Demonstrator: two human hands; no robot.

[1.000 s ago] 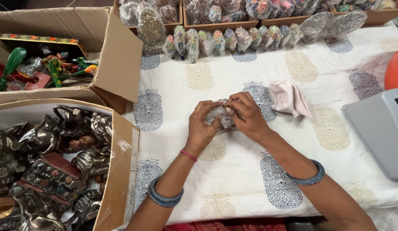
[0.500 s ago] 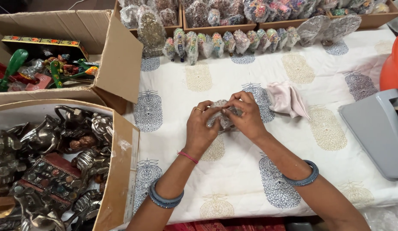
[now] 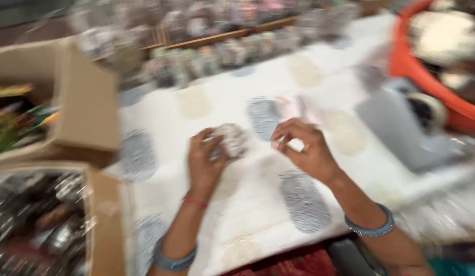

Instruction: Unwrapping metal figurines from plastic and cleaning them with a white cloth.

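The view is blurred by head motion. My left hand [image 3: 204,161] grips a small silvery wrapped object [image 3: 232,139] just above a white cloth with grey and beige leaf prints [image 3: 247,204]. My right hand [image 3: 304,148] is off the object, a short way to its right, with fingertips pinched together near something small and pale; what it pinches is too blurred to tell. A pink cloth [image 3: 298,107] lies just beyond my right hand.
Two open cardboard boxes stand at the left: one with colourful items [image 3: 68,117], one with dark metal pieces [image 3: 43,225]. A row of wrapped figures [image 3: 222,53] lines the far edge. A grey device [image 3: 401,128] and an orange tub [image 3: 431,76] sit at right.
My right hand has let go of the wrapped object and moved right; the left hand keeps it. The camera swung right, bringing the orange tub into view.
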